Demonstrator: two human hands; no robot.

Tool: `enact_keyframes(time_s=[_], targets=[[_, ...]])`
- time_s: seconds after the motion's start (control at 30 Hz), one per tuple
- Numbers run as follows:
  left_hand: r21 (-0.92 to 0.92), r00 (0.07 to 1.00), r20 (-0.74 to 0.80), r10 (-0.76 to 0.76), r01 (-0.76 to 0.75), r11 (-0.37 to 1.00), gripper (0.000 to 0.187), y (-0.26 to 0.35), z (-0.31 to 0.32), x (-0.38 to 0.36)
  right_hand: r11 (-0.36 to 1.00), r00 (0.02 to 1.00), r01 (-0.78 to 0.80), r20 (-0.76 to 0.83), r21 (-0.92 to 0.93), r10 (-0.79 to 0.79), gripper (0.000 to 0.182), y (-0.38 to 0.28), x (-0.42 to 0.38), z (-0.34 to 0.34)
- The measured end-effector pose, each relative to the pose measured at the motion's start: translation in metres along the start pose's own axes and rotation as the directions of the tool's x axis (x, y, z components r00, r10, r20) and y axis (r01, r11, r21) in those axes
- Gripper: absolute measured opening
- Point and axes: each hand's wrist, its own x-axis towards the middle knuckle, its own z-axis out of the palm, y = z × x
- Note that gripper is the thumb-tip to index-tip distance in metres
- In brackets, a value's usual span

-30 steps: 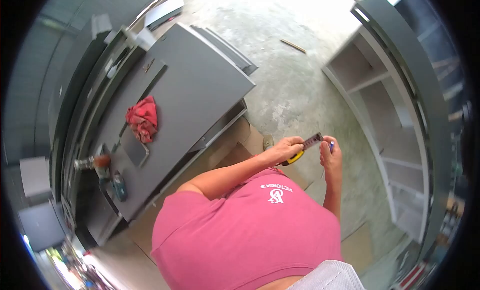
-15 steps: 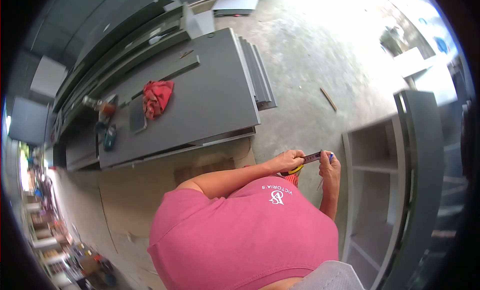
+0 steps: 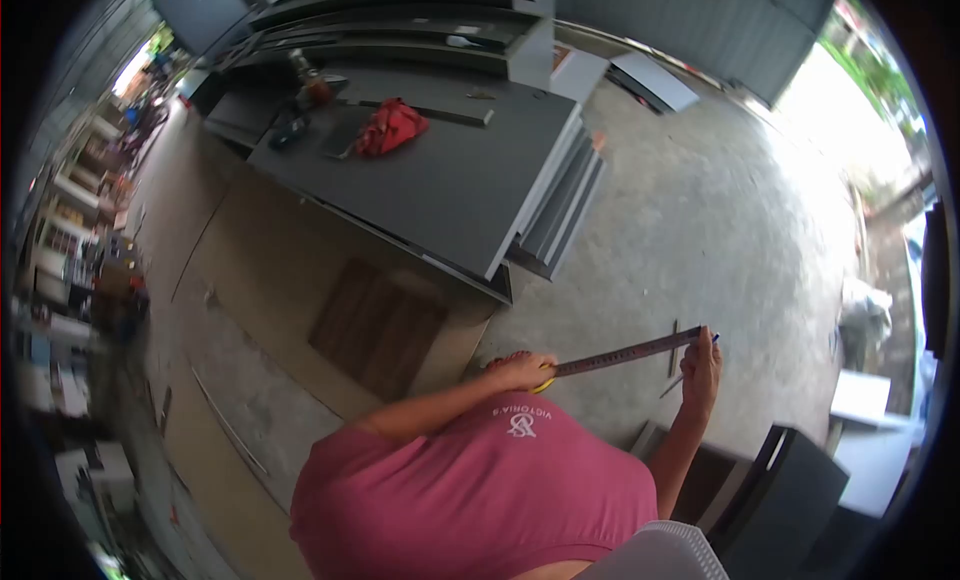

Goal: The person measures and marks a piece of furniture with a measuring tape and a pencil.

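My left hand (image 3: 526,372) is closed around the yellow case of a tape measure (image 3: 545,385), low in front of my chest. From it the dark blade (image 3: 630,354) runs out straight, rising slightly to the right. At the blade's far end my right hand (image 3: 702,368) pinches the tip. A slim pen-like stick with a blue end (image 3: 715,338) also sits in those right fingers, its thin point sticking out below. Most of the case is hidden by my left fingers.
A stack of grey panels (image 3: 450,180) ahead on the left bears a red cloth (image 3: 392,128) and a drill (image 3: 290,130). A dark cabinet (image 3: 775,495) stands close on my right. A thin strip (image 3: 674,348) lies on the concrete floor beyond the blade.
The blade has been drawn much further out, with my hands now wider apart. My view has swung to the right, so the panel stack and cabinet sit differently.
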Motion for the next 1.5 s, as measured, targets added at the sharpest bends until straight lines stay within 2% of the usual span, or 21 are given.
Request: enact_keyframes(time_s=[0.23, 0.3, 0.37, 0.5, 0.57, 0.63, 0.67, 0.7, 0.73, 0.77, 0.83, 0.9, 0.93, 1.03, 1.1, 1.27, 1.4, 1.5], targets=[[-0.088, 0.976, -0.109, -0.188, 0.179, 0.980, 0.027, 0.031, -0.022, -0.019, 0.996, 0.992, -0.090, 0.094, 0.027, 0.087, 0.021, -0.003, 0.099, 0.018], [-0.189, 0.958, -0.127, -0.259, 0.233, 0.954, 0.029, 0.028, -0.031, -0.012, 0.986, 0.972, -0.165, 0.171, 0.012, 0.161, 0.022, 0.005, 0.127, 0.030], [-0.236, 0.950, -0.171, -0.260, 0.217, 0.947, 0.029, 0.019, -0.035, -0.006, 0.984, 0.962, -0.179, 0.209, -0.008, 0.176, 0.023, 0.015, 0.155, 0.049], [-0.249, 0.893, -0.367, -0.262, 0.177, 0.952, 0.027, -0.011, -0.037, 0.003, 0.976, 0.930, -0.196, 0.297, -0.098, 0.216, 0.025, 0.018, 0.200, 0.080], [-0.283, 0.826, -0.419, -0.377, 0.276, 0.919, 0.026, -0.009, -0.044, -0.008, 0.977, 0.909, -0.187, 0.359, -0.100, 0.211, 0.026, 0.028, 0.235, 0.088], [-0.301, 0.755, -0.500, -0.424, 0.307, 0.903, 0.026, -0.018, -0.045, -0.021, 0.981, 0.899, -0.181, 0.391, -0.074, 0.195, 0.028, 0.028, 0.270, 0.101], [-0.307, 0.751, -0.498, -0.434, 0.316, 0.898, 0.026, -0.021, -0.049, -0.026, 0.977, 0.893, -0.193, 0.398, -0.089, 0.212, 0.026, 0.028, 0.288, 0.107], [-0.308, 0.697, -0.560, -0.448, 0.327, 0.893, 0.024, -0.020, -0.051, -0.031, 0.974, 0.888, -0.203, 0.401, -0.098, 0.225, 0.026, 0.030, 0.300, 0.119], [-0.317, 0.638, -0.614, -0.465, 0.341, 0.885, 0.023, -0.015, -0.050, -0.035, 0.969, 0.890, -0.185, 0.391, -0.163, 0.235, 0.026, 0.031, 0.308, 0.131], [-0.344, 0.628, -0.605, -0.490, 0.348, 0.872, 0.023, -0.009, -0.051, -0.035, 0.957, 0.889, -0.166, 0.384, -0.236, 0.249, 0.026, 0.033, 0.320, 0.141], [-0.171, 0.493, -0.783, -0.379, 0.415, 0.893, 0.018, 0.004, -0.060, -0.028, 0.945, 0.842, -0.206, 0.446, -0.254, 0.303, 0.026, 0.045, 0.352, 0.159], [-0.099, 0.370, -0.878, -0.303, 0.479, 0.872, 0.014, 0.002, -0.058, -0.012, 0.928, 0.773, -0.249, 0.521, -0.276, 0.362, 0.026, 0.056, 0.382, 0.182], [-0.143, 0.339, -0.875, -0.346, 0.502, 0.853, 0.014, 0.010, -0.063, -0.004, 0.934, 0.755, -0.234, 0.556, -0.269, 0.349, 0.025, 0.061, 0.395, 0.192], [-0.099, 0.248, -0.918, -0.310, 0.612, 0.784, 0.012, 0.043, -0.081, 0.006, 0.932, 0.719, -0.237, 0.595, -0.275, 0.358, 0.024, 0.078, 0.422, 0.218], [-0.117, 0.141, -0.947, -0.287, 0.681, 0.723, 0.011, 0.061, -0.095, 0.020, 0.943, 0.772, -0.217, 0.547, -0.253, 0.324, 0.023, 0.084, 0.437, 0.231], [-0.130, 0.073, -0.960, -0.271, 0.741, 0.659, 0.011, 0.080, -0.103, 0.046, 0.932, 0.705, -0.318, 0.613, -0.176, 0.357, 0.021, 0.105, 0.470, 0.239], [-0.228, -0.002, -0.940, -0.342, 0.749, 0.622, 0.013, 0.088, -0.100, 0.061, 0.943, 0.733, -0.273, 0.593, -0.190, 0.332, 0.022, 0.100, 0.493, 0.257], [-0.249, -0.002, -0.924, -0.383, 0.763, 0.596, 0.013, 0.087, -0.095, 0.062, 0.959, 0.743, -0.221, 0.606, -0.177, 0.283, 0.020, 0.110, 0.510, 0.263]])
